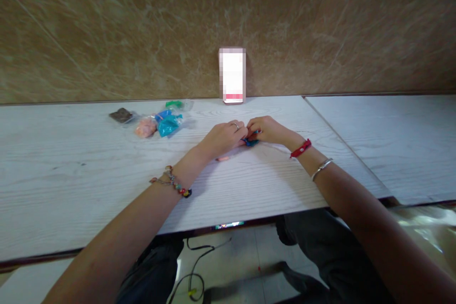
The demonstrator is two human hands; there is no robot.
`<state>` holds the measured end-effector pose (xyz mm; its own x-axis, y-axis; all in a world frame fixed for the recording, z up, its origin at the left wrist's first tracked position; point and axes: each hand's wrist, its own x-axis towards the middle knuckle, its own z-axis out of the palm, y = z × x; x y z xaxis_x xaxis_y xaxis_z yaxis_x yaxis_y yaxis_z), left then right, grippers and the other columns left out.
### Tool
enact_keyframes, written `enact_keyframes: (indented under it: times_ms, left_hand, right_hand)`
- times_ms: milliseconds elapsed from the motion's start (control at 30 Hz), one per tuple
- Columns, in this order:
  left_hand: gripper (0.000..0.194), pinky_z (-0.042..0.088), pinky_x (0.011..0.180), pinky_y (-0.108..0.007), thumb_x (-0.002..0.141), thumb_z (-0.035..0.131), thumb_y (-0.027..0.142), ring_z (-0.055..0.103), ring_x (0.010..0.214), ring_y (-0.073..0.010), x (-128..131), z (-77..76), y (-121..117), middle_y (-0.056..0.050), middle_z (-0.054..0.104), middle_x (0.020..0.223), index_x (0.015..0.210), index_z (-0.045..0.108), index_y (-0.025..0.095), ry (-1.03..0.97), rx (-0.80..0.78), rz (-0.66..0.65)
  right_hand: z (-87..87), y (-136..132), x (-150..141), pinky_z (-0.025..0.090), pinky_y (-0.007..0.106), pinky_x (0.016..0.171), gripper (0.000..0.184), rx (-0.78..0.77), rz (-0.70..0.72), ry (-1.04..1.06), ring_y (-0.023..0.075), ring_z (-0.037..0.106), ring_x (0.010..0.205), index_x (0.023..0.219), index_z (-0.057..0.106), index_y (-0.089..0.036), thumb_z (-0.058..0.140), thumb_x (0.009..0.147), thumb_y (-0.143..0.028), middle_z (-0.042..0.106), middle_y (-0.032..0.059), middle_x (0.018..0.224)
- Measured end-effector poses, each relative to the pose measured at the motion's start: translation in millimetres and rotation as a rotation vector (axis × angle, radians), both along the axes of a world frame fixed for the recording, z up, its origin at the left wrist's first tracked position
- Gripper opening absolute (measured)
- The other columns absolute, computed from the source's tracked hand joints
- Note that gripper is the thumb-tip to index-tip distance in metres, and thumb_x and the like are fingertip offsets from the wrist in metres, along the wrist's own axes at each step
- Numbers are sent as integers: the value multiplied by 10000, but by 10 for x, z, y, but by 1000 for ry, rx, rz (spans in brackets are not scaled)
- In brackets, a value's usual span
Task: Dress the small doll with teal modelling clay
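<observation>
My left hand and my right hand meet over the white table, fingertips almost touching. Between them is a small dark-blue and teal piece, soft-looking and partly covered by the fingers. Both hands are closed in a pinch on it; its exact kind I cannot make out. Beneath my left hand lies a small pinkish-orange piece on the tabletop. A ring sits on a left finger.
Left of the hands lie small clear bags holding brown, pink, teal and green material. A phone with a lit, blurred screen leans against the marbled wall. The white table has a seam at right; a cable lies below.
</observation>
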<state>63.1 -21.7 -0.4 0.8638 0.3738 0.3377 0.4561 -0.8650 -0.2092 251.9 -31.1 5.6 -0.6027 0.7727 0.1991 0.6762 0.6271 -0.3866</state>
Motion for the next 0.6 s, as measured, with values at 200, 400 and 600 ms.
enact_keyframes:
  times_ms: [200, 400, 600]
  left_hand:
    - [294, 365, 590, -228, 719, 682, 366, 535, 753, -149, -11, -8, -44, -9, 552, 819, 820, 483, 175, -120, -243, 57]
    - [259, 335, 575, -234, 744, 659, 338, 528, 779, -159, 50, -55, -44, -10, 546, 844, 829, 469, 184, -153, -269, 109]
    - [265, 324, 559, -238, 740, 658, 344, 526, 781, -165, 80, -75, -28, -12, 546, 860, 842, 474, 183, -174, -321, 159]
  right_hand:
    - [50, -18, 36, 415, 226, 710, 147, -3, 24, 16, 99, 553, 743, 802, 704, -172, 610, 711, -105, 653, 19, 816]
    - [100, -65, 38, 399, 217, 660, 140, -29, -12, -27, 96, 546, 675, 763, 713, -174, 602, 708, -111, 648, 10, 734]
    - [67, -80, -13, 366, 201, 612, 119, -54, 12, -95, 83, 535, 633, 715, 721, -176, 615, 699, -124, 641, 1, 704]
